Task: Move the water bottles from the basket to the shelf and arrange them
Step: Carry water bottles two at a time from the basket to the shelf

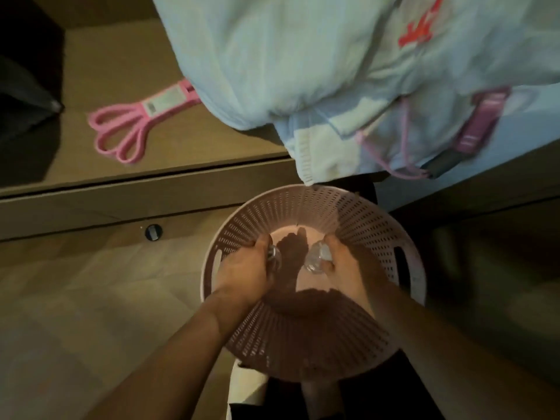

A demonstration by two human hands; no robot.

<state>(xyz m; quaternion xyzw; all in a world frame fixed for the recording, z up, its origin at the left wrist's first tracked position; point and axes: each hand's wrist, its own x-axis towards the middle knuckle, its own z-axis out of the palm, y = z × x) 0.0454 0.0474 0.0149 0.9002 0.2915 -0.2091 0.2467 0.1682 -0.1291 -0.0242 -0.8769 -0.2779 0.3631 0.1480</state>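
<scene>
At the far left a dark object (21,95) is seen at the edge of the shelf (127,71), its shape lost in shadow. A pink looped plastic item (127,128) with a white label is laid flat on the shelf surface, its far end tucked beneath a large pale blue cloth bundle (303,56). Below the shelf's front edge a small round dark knob (153,232) is seen on the panel, and light floor tiles (75,313) are spread beneath it.

The left hand (245,274) is lowered inside the pink perforated basket (303,341), and its fingers are curled round a clear water bottle (274,256), of which only a small glinting part is shown. Just to its right, across a shadowed strip of the basket floor, the right hand (345,268) is closed in the same way round a second clear water bottle (316,257). Both bottles are held low inside the basket, near its bottom; whether they are touching it cannot be told.

The bundle is spread across the upper right, marked with a red print (419,31), and a pink cord (385,153) and a purple strap (481,119) are hung from its lower edge, just above the basket rim
</scene>
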